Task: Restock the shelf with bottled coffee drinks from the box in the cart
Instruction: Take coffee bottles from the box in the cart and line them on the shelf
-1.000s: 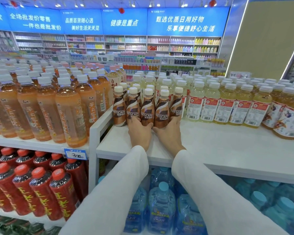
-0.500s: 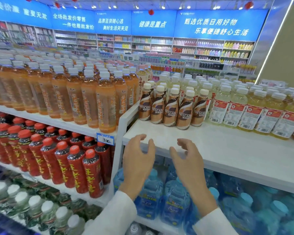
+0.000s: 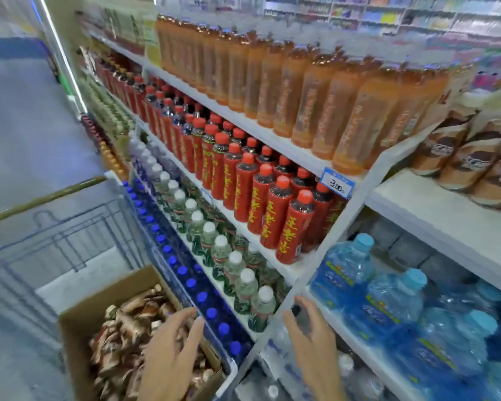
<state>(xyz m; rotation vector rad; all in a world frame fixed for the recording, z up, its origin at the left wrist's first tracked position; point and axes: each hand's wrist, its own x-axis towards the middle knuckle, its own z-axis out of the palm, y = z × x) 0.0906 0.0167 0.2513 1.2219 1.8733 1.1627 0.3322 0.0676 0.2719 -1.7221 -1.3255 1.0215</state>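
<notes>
while spread and empty, left hand [image 3: 171, 351] over the box [image 3: 119, 289] of coffee bottles [image 3: 122, 334], right hand [image 3: 315, 348] beside it

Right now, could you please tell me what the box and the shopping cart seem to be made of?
The box: brown cardboard, matte, judging by its raw folded edges. The shopping cart: likely metal wire, grey, shown by its thin rod grid; blur hides the finish.

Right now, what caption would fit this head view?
Left hand over the box of coffee bottles in the cart; right hand open by the shelf.
</notes>
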